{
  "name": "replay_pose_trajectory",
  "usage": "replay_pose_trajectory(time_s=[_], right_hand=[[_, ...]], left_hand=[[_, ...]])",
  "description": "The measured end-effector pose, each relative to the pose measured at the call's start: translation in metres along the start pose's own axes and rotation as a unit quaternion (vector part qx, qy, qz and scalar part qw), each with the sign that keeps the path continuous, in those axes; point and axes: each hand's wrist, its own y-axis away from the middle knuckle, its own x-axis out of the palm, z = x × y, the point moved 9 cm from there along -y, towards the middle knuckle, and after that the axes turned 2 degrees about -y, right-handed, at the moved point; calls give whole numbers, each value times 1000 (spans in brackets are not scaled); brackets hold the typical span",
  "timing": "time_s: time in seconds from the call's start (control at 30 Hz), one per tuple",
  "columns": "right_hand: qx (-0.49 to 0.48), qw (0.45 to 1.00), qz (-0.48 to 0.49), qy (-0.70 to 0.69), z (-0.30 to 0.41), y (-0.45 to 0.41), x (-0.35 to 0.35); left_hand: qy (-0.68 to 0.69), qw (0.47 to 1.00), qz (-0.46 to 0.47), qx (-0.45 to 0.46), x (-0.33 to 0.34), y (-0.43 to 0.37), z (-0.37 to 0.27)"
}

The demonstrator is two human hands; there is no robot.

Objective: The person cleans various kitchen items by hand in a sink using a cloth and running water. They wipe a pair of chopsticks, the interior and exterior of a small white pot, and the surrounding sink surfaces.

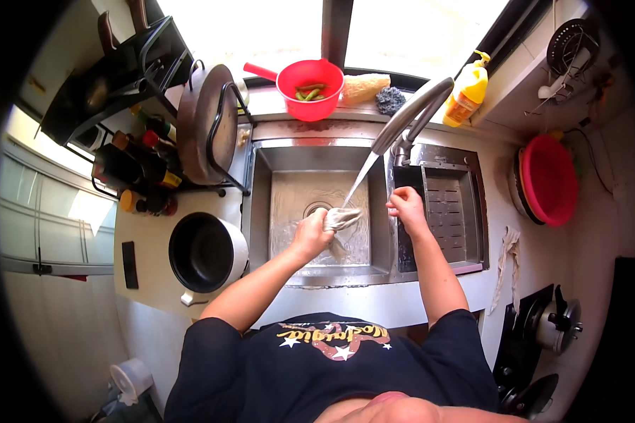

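My left hand (313,232) is closed around a wet, pale cloth (343,218) over the steel sink basin (320,275). Water runs from the curved steel faucet (413,113) onto the bunched end of the cloth, and part of it hangs below the hand. To the right, my right hand (406,209) is raised over the divider between the basin and the slotted drainer tray (447,211). Its fingers are curled; whether something small is between them cannot be told.
A red strainer pot (309,108) holding green pods, a sponge (365,87), a scouring pad (390,100) and a yellow pump bottle (465,95) line the sill. Left stand a black-lined pot (203,254) and a rack with pans. A cloth (507,264) lies right.
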Motion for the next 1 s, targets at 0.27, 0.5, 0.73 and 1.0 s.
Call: replay_pose_trajectory(time_s=[0.27,0.5,0.73,1.0], right_hand=[[-130,982,-95,-104,74,-55,-4],[5,949,285,-134,-27,28,150],[133,862,380,-306,-61,70,161],[176,814,384,-399,-17,64,154]], left_hand=[[-12,995,-20,95,-20,-1,-35],[408,912,7,-44,-31,-32,-17],[428,900,-70,-50,-42,-41,-4],[-134,946,-15,296,-34,21,-85]])
